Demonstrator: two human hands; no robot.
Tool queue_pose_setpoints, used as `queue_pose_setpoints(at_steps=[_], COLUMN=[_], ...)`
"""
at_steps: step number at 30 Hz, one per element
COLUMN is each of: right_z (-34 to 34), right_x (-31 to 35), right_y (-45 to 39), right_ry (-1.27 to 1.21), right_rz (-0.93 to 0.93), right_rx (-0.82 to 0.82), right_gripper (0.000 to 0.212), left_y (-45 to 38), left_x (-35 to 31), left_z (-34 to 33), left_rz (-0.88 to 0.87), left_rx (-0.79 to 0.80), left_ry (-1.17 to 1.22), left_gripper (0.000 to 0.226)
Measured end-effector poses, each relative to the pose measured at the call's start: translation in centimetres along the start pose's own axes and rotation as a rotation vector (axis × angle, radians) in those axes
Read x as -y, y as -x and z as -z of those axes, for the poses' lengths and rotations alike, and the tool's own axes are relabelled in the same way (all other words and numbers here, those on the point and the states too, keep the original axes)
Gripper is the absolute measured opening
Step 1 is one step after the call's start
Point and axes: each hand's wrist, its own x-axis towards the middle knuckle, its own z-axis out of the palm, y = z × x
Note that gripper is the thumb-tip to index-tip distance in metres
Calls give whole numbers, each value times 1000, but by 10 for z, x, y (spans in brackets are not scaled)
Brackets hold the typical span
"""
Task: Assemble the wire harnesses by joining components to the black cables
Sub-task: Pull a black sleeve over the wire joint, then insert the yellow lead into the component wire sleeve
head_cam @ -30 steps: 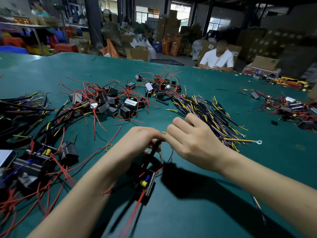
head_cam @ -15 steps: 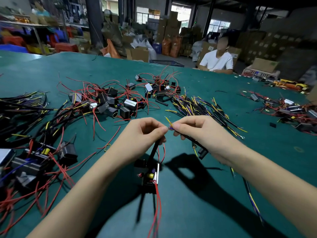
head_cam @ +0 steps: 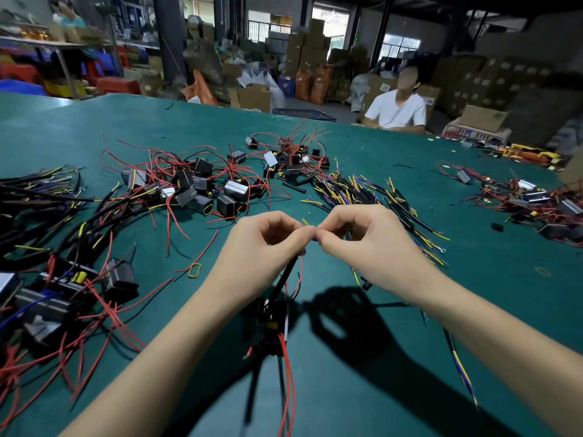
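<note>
Both hands are up over the green tabletop (head_cam: 315,389), fingertips nearly touching. Left hand (head_cam: 262,250) pinches the top end of a black cable (head_cam: 284,279) whose component (head_cam: 273,326), a small black block with red leads, dangles just below the hands. Right hand (head_cam: 362,247) pinches thin wire ends, blue and yellow showing at the pinch; its own black cable trails down under the right forearm. Looks like mid-join on this one harness: wire tips being brought together, connection not visibly finished. Can't tell from here if anything is twisted or seated yet. Left of the hands: tangle of black cables with blocks and red leads (head_cam: 47,279), possibly finished units, can't confirm. Beyond the hands: pile of loose black components with red wires (head_cam: 202,184), and just right of that a heap of bare black cables with yellow/blue tips (head_cam: 362,190), untouched. Judging by those two stocks, plenty is left; task is somewhere in the middle, not near done. Another person sits at the tabletop's far edge.
</note>
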Motion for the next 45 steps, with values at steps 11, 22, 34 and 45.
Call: queue_pose_setpoints(at_steps=[11,22,34,45], right_z=[-12,-10,-16,-3], right_x=[4,3,2,16], right_y=[6,8,11,10], right_ry=[200,21,-188,-105], right_rz=[114,56,-124,-102], right_rx=[-152,-162,-127,45], right_gripper=[6,12,13,19], left_y=[-1,-1,6,2], left_x=[-2,-4,0,-6], left_z=[3,6,2,15], left_rz=[26,14,-137,-365], left_rx=[7,110,147,122], left_ry=[68,93,-215,-1045], left_gripper=[10,13,10,19])
